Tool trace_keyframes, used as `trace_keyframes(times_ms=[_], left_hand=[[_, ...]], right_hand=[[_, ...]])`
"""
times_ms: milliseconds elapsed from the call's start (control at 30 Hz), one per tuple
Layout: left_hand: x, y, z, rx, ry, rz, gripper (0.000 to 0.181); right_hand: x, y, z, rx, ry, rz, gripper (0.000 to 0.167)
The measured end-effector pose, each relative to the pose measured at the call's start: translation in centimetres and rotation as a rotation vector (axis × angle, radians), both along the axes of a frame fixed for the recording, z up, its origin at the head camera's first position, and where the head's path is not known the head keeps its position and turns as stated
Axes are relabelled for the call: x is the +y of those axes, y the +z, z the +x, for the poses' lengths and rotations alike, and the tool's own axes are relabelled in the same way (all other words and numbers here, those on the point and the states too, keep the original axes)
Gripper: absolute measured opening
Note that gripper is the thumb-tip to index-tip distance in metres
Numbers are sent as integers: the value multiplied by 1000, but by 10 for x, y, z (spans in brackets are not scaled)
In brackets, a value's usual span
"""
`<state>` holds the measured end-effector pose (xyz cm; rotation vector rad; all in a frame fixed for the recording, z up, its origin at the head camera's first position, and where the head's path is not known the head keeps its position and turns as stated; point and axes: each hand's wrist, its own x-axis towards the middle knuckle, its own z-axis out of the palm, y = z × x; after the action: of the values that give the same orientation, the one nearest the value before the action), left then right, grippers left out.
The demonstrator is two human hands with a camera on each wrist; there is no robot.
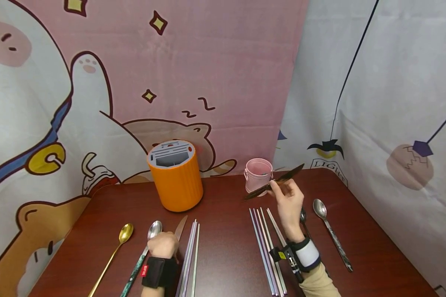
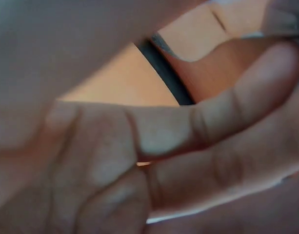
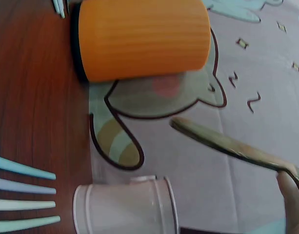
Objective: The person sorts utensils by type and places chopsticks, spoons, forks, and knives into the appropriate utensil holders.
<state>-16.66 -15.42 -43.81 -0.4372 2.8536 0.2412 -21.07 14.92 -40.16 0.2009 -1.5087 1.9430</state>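
My right hand (image 1: 290, 202) pinches a dark, golden-sheened table knife (image 3: 232, 148) near its middle, holding it tilted above the table. Just behind it stands a small pink bucket (image 1: 257, 175). Beside my left hand (image 1: 163, 245), a silver knife blade (image 1: 181, 227) sticks out past the curled fingers (image 2: 164, 129); the handle is hidden by the hand, which appears to grip it. To that hand's left lies a silver spoon (image 1: 155, 229) with a green patterned handle. Pale chopsticks (image 1: 188, 260) lie to its right.
An orange ribbed holder (image 1: 178, 185) with a slotted grey top stands at the back. A gold spoon (image 1: 125, 233) lies far left. More chopsticks (image 1: 264, 247), a dark spoon (image 1: 303, 216) and a silver spoon (image 1: 320, 209) lie right. Printed cloth (image 1: 226, 62) hangs behind the table.
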Motion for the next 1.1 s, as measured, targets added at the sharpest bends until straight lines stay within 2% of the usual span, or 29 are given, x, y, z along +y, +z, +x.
trace_keyframes(times_ms=[67,200,367,433,567,667,900,1100], left_hand=[[-1,-1,3,24,13,17,18],[-1,-2,4,48,22,33,18],[-2,-1,4,31,0,31,18],[-2,0,4,21,-11,29,19],[-2,1,3,5,-34,25,20],[-2,1,3,4,-48,17,26],[-2,0,2,12,-73,-15,38],[-3,0,0,-13,-75,-22,43]], right_hand=[[3,1,-5,47,-60,-39,13],[7,2,-19,106,-158,-106,17],[6,2,-36,119,-206,-161,5],[2,3,-40,106,-217,-166,8],[-4,1,-50,42,-296,-92,6],[-5,-8,-60,5,-363,-13,17],[-7,-24,-77,-31,-509,151,18],[-12,-30,-84,-84,-541,205,18]])
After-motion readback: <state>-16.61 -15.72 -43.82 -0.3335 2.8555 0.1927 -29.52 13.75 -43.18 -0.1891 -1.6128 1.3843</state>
